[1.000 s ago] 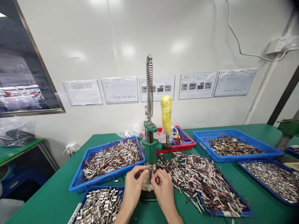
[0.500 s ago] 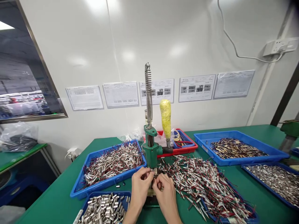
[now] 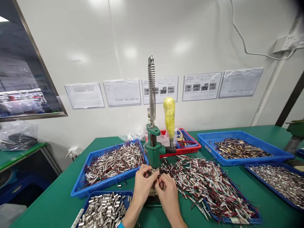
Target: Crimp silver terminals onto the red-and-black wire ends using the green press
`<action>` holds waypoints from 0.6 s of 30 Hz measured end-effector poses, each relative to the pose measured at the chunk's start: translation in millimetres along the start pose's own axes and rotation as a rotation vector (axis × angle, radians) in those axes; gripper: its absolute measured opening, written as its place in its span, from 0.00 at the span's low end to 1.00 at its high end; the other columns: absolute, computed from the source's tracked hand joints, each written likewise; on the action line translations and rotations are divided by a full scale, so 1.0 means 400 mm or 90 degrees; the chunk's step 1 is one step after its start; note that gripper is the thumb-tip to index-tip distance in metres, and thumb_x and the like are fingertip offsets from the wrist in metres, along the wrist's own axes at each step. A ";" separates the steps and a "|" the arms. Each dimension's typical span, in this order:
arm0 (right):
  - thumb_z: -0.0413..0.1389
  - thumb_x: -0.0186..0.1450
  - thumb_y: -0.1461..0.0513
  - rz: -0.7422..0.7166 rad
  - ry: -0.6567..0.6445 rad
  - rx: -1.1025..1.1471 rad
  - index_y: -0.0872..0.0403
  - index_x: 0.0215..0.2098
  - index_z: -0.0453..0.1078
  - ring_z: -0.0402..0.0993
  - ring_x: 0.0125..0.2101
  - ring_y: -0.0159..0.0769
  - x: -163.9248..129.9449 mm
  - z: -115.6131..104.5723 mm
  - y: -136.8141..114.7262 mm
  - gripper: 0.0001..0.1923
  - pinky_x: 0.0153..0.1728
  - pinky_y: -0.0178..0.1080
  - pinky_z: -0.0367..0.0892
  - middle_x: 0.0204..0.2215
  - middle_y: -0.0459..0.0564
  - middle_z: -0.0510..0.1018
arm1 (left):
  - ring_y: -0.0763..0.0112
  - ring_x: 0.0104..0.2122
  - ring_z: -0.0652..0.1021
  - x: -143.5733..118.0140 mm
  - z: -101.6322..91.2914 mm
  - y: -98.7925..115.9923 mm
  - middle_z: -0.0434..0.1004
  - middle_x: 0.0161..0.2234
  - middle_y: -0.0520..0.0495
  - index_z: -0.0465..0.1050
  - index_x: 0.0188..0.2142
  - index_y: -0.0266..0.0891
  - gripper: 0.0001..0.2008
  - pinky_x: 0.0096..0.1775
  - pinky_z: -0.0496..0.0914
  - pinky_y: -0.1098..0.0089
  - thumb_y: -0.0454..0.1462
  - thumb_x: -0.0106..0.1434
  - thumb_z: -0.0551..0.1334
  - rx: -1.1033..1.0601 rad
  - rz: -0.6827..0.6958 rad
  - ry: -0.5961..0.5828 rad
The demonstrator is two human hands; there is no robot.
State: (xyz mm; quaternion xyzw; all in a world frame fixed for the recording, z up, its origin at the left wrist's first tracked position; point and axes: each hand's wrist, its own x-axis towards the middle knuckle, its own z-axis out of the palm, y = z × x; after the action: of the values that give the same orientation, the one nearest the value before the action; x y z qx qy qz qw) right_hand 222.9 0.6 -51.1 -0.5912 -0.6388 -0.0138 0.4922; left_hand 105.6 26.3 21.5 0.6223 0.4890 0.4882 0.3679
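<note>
My left hand and my right hand meet at the base of a green hand press, fingertips pinched together on a small metal part under the ram. The press has a tall coil spring and a yellow-wrapped lever handle standing upright. A pile of wired metal parts with red and black leads lies just right of my right hand. A blue tray of short metal sleeves sits beside my left forearm.
A blue tray of wired parts is at left of the press, a red tray behind it, and two blue trays at right. Paper sheets hang on the wall. Green table edge falls off at left.
Both hands stay pinched at the press base; the fingers have shifted slightly around the small part. The view has tilted a little up and down.
</note>
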 end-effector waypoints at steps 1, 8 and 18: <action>0.55 0.68 0.64 0.000 0.001 0.002 0.51 0.23 0.56 0.63 0.26 0.31 0.000 -0.002 -0.001 0.17 0.33 0.35 0.54 0.21 0.39 0.64 | 0.71 0.30 0.65 0.002 0.003 0.000 0.64 0.28 0.53 0.71 0.22 0.38 0.15 0.32 0.60 0.70 0.43 0.57 0.69 -0.003 -0.003 -0.001; 0.54 0.68 0.62 0.008 0.015 0.048 0.51 0.22 0.57 0.62 0.25 0.32 0.007 -0.014 -0.015 0.17 0.33 0.36 0.55 0.20 0.40 0.63 | 0.72 0.28 0.64 -0.005 0.017 0.001 0.62 0.24 0.54 0.68 0.18 0.38 0.18 0.31 0.61 0.71 0.43 0.58 0.69 -0.040 -0.003 0.030; 0.48 0.72 0.47 0.212 0.147 0.242 0.51 0.39 0.72 0.73 0.38 0.41 0.064 -0.187 0.003 0.19 0.42 0.41 0.65 0.36 0.50 0.78 | 0.71 0.29 0.69 -0.062 -0.022 0.028 0.71 0.34 0.50 0.82 0.47 0.40 0.22 0.32 0.65 0.70 0.44 0.54 0.71 -0.029 -0.067 0.036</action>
State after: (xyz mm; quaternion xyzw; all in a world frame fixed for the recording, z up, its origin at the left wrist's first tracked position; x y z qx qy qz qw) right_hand 274.4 -24.9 3.3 -0.5795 -0.4640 0.1200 0.6592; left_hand 98.9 -0.5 28.3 0.5732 0.5202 0.4963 0.3931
